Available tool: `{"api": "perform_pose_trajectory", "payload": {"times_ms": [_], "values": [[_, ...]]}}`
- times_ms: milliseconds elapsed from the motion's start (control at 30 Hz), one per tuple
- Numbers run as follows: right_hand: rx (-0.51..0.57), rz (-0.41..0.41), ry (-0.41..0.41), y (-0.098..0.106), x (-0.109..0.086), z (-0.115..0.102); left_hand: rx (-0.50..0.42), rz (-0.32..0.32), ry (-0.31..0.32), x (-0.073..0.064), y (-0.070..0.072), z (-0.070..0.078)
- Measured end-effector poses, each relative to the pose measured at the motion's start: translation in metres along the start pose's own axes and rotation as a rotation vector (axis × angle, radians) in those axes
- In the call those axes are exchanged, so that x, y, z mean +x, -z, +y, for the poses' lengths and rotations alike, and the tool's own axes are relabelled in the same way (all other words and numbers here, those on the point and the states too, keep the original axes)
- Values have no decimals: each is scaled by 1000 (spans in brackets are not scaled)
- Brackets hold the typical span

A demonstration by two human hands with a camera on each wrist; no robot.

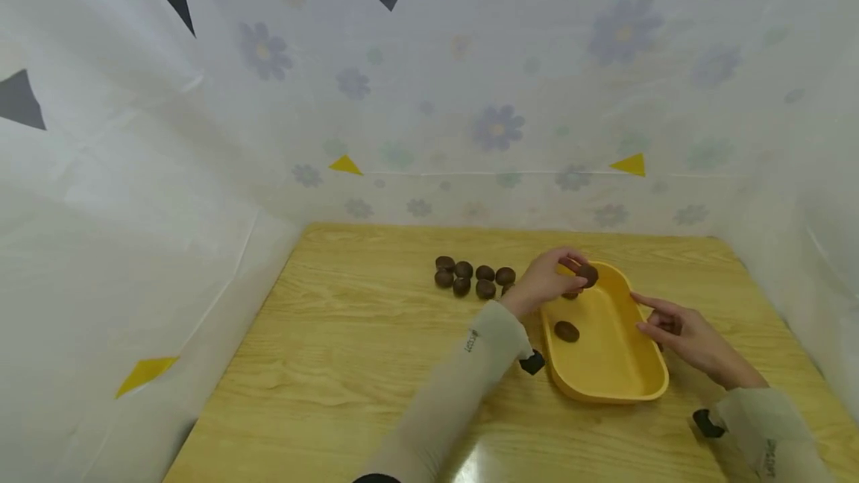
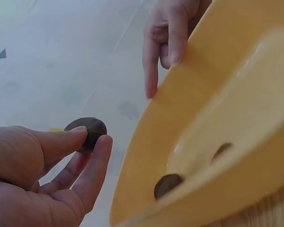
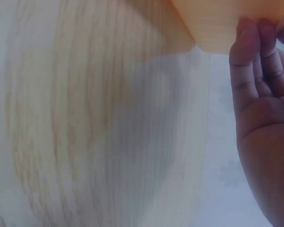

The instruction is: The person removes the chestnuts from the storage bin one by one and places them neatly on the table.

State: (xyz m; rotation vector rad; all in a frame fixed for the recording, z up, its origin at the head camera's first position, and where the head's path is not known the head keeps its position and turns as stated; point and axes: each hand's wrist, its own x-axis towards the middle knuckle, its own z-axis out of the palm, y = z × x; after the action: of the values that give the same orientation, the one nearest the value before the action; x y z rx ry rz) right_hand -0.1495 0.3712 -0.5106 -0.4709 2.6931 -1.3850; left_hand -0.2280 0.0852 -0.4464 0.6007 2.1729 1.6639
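My left hand (image 1: 543,279) pinches a dark brown, egg-shaped piece (image 1: 588,275) between thumb and fingertips, above the far left end of a yellow tray (image 1: 614,360). The left wrist view shows the rounded dark piece (image 2: 97,127) held clear of the tray wall. Inside the tray, one brown oval piece (image 1: 567,332) lies near the left wall, and another (image 1: 570,294) is partly hidden under my left hand. On the tray's right rim, my right hand (image 1: 691,338) has its thumb at the edge, with fingertips (image 3: 246,40) against the outer wall.
Left of the tray, several more brown pieces (image 1: 463,270) lie in two rows on the wooden table (image 1: 349,334), the rightmost partly behind my left wrist. White sheeting (image 1: 429,95) with flowers and triangles encloses the table's back and sides.
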Motion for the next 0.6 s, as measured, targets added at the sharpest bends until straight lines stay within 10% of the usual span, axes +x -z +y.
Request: {"api": "perform_pose_trajectory", "payload": {"times_ms": [600], "values": [[2,-11,-12,-5,4,4,6,6,-30,-61,84,-23]]}}
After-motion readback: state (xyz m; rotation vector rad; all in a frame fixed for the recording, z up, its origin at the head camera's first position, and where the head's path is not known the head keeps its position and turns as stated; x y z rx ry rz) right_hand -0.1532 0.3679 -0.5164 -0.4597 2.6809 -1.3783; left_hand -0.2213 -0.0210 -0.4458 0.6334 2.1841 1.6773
